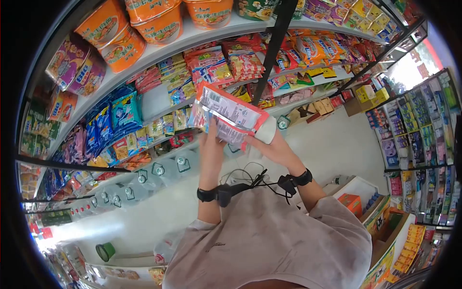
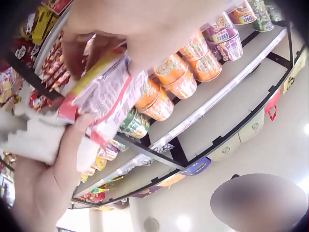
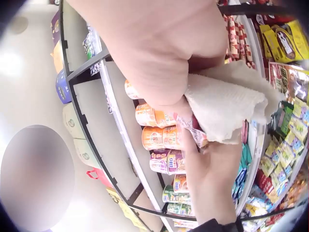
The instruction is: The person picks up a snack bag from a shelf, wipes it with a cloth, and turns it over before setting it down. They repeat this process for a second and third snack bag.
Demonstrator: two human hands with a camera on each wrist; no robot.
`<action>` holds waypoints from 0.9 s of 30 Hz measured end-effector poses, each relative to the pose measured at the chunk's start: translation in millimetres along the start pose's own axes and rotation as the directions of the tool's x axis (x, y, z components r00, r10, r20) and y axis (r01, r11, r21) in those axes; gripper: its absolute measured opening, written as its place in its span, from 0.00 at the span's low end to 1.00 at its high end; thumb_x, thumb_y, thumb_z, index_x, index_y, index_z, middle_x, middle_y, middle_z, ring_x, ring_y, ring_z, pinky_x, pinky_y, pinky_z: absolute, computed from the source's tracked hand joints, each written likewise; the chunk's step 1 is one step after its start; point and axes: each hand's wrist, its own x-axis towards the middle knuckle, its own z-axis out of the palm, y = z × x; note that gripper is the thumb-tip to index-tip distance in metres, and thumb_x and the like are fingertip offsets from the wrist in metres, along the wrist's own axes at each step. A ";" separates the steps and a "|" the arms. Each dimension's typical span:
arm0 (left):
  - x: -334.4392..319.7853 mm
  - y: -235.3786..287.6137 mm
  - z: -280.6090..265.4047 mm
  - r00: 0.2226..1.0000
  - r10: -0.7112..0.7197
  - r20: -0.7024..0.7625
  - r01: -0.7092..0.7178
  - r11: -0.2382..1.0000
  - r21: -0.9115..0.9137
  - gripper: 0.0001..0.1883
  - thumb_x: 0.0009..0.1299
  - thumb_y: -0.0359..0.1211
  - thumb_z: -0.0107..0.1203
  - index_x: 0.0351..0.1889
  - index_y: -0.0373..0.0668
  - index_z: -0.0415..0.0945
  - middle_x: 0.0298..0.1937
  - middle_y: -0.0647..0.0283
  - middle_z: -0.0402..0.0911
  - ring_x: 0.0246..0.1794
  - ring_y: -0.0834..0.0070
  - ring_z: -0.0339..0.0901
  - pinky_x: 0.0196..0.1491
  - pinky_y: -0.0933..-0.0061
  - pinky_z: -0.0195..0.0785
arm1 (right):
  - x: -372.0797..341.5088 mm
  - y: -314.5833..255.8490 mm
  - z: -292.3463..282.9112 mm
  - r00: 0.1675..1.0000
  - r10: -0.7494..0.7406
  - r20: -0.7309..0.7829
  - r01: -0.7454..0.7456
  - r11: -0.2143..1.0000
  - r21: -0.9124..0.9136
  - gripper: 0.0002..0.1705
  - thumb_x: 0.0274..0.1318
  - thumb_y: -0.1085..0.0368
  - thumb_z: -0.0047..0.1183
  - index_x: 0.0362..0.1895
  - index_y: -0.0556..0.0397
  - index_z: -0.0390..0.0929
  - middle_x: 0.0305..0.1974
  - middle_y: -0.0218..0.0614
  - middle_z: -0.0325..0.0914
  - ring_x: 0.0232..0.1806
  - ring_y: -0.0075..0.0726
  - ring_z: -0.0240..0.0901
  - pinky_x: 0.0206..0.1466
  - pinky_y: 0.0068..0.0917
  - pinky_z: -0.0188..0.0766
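A red-and-white plastic snack bag (image 1: 236, 113) is held up in front of the shelves, its printed back with a barcode facing up. My left hand (image 1: 211, 137) grips it at the near left edge, fingers curled round it in the left wrist view. At the bag's right end, my right hand (image 1: 275, 150) pinches the edge, thumb on top. That same hand also holds a white cloth (image 3: 222, 106), which hangs out past the bag's end. From the right wrist, most of the bag is hidden behind the cloth and hands.
Orange instant-noodle tubs (image 1: 156, 26) line the upper shelf, with packaged snacks (image 1: 209, 65) below. Large clear water bottles (image 1: 163, 168) stand along the floor under the shelf. A black shelf post (image 1: 274, 53) rises just beyond the bag. Open cartons (image 1: 356, 195) are at the right.
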 end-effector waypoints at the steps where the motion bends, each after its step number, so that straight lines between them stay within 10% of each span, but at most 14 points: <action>1: 0.1 6.9 -8.3 0.995 -0.064 0.071 0.060 0.997 0.057 0.28 0.78 0.49 0.48 0.64 0.35 0.66 0.58 0.59 0.77 0.57 0.67 0.77 0.59 0.63 0.70 | 3.4 0.1 -1.2 0.999 -0.026 -0.040 0.024 0.998 -0.065 0.26 0.61 0.69 0.59 0.62 0.57 0.70 0.54 0.42 0.78 0.55 0.38 0.74 0.59 0.32 0.69; 3: -3.9 19.4 -15.6 0.954 -0.202 0.223 0.160 0.968 0.191 0.34 0.78 0.56 0.42 0.65 0.34 0.64 0.62 0.54 0.75 0.60 0.59 0.75 0.63 0.58 0.68 | 8.2 2.2 -5.9 0.987 -0.093 -0.134 0.065 0.977 -0.204 0.25 0.58 0.71 0.58 0.60 0.57 0.72 0.50 0.46 0.79 0.53 0.47 0.76 0.58 0.34 0.70; 6: -14.5 14.0 -6.6 0.955 -0.072 0.286 0.104 0.990 -0.098 0.35 0.78 0.58 0.40 0.67 0.36 0.62 0.61 0.54 0.75 0.60 0.54 0.74 0.64 0.58 0.68 | -5.0 12.6 -14.0 0.983 0.070 -0.171 -0.131 0.916 -0.378 0.28 0.52 0.74 0.59 0.59 0.56 0.73 0.51 0.48 0.77 0.54 0.56 0.74 0.58 0.37 0.70; 10: 2.1 -11.4 -3.8 0.998 -0.007 0.058 0.011 0.998 -0.069 0.26 0.76 0.42 0.54 0.68 0.42 0.63 0.63 0.59 0.74 0.61 0.67 0.74 0.60 0.65 0.71 | -5.4 2.5 -12.3 0.950 -0.153 0.273 0.284 0.788 -0.547 0.31 0.44 0.75 0.58 0.58 0.61 0.73 0.55 0.46 0.76 0.57 0.56 0.72 0.60 0.40 0.69; 14: 9.2 -13.3 -11.1 0.998 -0.069 0.006 0.070 0.992 -0.101 0.25 0.71 0.28 0.58 0.65 0.42 0.65 0.59 0.62 0.77 0.56 0.70 0.77 0.57 0.66 0.72 | -14.8 27.1 -48.6 0.969 0.158 0.191 -0.108 0.963 -0.248 0.23 0.53 0.69 0.57 0.55 0.58 0.74 0.44 0.48 0.80 0.46 0.52 0.78 0.50 0.36 0.73; 18: 11.5 -27.9 5.3 0.997 -0.052 -0.049 0.052 0.999 -0.003 0.24 0.70 0.27 0.59 0.64 0.37 0.67 0.58 0.58 0.79 0.55 0.68 0.80 0.58 0.65 0.74 | -14.1 67.5 -74.9 0.937 0.278 -0.210 -0.289 0.957 -0.025 0.19 0.64 0.60 0.54 0.53 0.61 0.75 0.37 0.42 0.81 0.38 0.30 0.76 0.45 0.33 0.73; 22: 24.5 -54.5 47.6 1.000 -0.026 0.008 0.025 0.993 0.115 0.30 0.68 0.26 0.62 0.67 0.37 0.63 0.63 0.60 0.74 0.61 0.71 0.74 0.62 0.69 0.67 | -12.7 73.6 -97.5 0.946 0.287 0.153 -0.313 0.933 0.180 0.24 0.65 0.54 0.56 0.56 0.59 0.76 0.45 0.38 0.82 0.47 0.27 0.75 0.52 0.29 0.71; 27: 38.0 -80.6 110.3 0.998 -0.029 0.060 0.013 0.968 0.250 0.27 0.71 0.28 0.61 0.67 0.37 0.65 0.62 0.60 0.75 0.61 0.72 0.73 0.62 0.68 0.66 | -17.3 65.0 -169.6 0.954 0.287 0.091 -0.297 0.948 0.118 0.27 0.58 0.50 0.63 0.53 0.58 0.79 0.42 0.38 0.83 0.44 0.29 0.77 0.50 0.28 0.72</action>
